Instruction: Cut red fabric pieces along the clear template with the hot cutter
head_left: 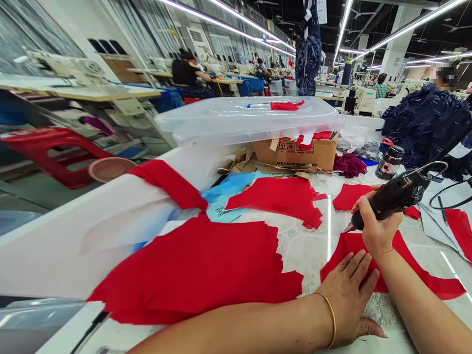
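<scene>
My left hand (354, 290) lies flat on a red fabric piece (409, 268), fingers stretched out and a gold bangle at the wrist. In my right hand (381, 231) is a black corded hand tool (396, 194) that looks like a hot knife. Its thin metal tip points down at the far left corner of that piece; whether it touches the cloth I cannot tell. To the left spreads a larger stack of red fabric (206, 265) with jagged right edges. Beyond it is another red piece (276, 196) over a light blue sheet (226, 196).
A cardboard box (298, 155) under a clear plastic lid (250, 118) stands at the back. Right of it are a dark jar (391, 162) and a navy fabric heap (424, 123). The tool's cord (452, 204) loops at right. A red stool (59, 147) stands left; people sit at machines behind.
</scene>
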Tool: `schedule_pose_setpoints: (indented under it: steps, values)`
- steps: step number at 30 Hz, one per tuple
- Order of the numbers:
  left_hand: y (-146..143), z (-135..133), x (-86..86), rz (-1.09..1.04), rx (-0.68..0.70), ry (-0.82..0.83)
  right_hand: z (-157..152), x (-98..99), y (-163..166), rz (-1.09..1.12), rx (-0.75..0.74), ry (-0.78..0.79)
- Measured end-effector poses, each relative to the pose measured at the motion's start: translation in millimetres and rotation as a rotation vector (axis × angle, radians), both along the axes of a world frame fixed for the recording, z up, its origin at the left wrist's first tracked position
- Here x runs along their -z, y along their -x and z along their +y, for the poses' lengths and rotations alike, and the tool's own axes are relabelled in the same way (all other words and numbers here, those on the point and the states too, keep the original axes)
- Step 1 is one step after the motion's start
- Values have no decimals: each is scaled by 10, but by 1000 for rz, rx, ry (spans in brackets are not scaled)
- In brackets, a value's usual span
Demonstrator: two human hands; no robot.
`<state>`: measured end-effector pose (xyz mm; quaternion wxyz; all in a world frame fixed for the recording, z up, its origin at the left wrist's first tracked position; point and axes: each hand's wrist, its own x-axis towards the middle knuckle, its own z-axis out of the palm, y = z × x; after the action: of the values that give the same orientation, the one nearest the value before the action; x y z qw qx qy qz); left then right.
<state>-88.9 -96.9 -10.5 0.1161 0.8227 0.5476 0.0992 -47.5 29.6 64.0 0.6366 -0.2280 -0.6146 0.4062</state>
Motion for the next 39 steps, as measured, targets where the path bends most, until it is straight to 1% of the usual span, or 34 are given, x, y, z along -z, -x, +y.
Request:
schedule_pose_setpoints:
  steps: [5, 11, 16, 19, 27, 33, 39]
  values:
    - [1, -4, 20, 4, -5, -11, 1, 29, 20, 30, -6, 21]
    - [-7, 5, 45, 21, -4, -26, -1, 74, 13, 4, -12, 18]
    - [-9, 6, 27, 25, -10, -27, 18, 113, 9, 1, 21, 48]
    - [-6, -8, 28, 29, -8, -34, 2, 102, 11, 24, 31, 55]
    - [-18, 11, 69, -9, -3, -44, -148, -6, -88, 90, -128, 51]
    - [-17, 33, 53, -50, 3, -7, -286, -18, -123, 91, -216, 59]
    - [-46, 43, 56, -22, -20, 15, -408, -24, -96, 99, -275, 77]
